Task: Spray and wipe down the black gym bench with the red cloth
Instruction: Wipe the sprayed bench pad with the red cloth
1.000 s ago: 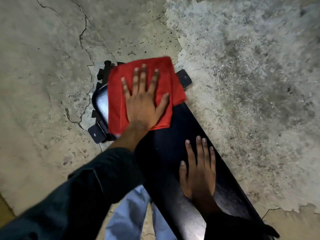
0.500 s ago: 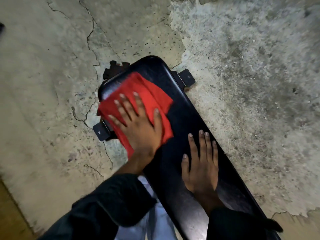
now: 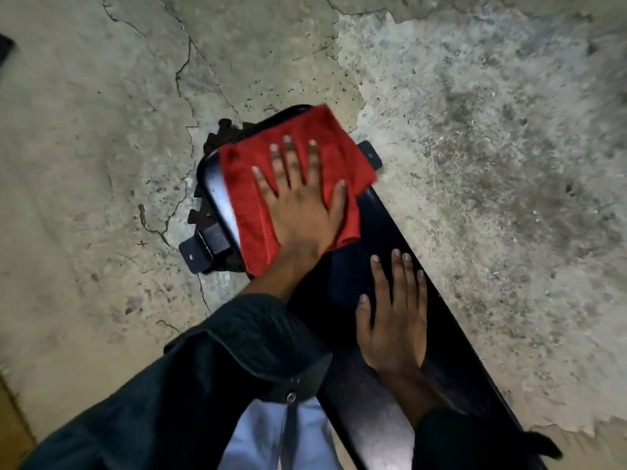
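Bench (image 3: 390,252): left hand (image 3: 302,212) flat, fingers spread, pressing red cloth (image 3: 244,184) at far end; right hand (image 3: 395,320) flat, empty, bracing nearer. Cloth overhangs edges, could bunch or slip off.

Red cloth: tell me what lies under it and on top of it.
The left hand presses flat on the red cloth, fingers spread. Under it is the far end of the black gym bench; the padding it covers is hidden.

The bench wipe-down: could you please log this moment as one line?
left hand: flat on red cloth, bench far end | right hand: flat, bracing bench | spray: unseen
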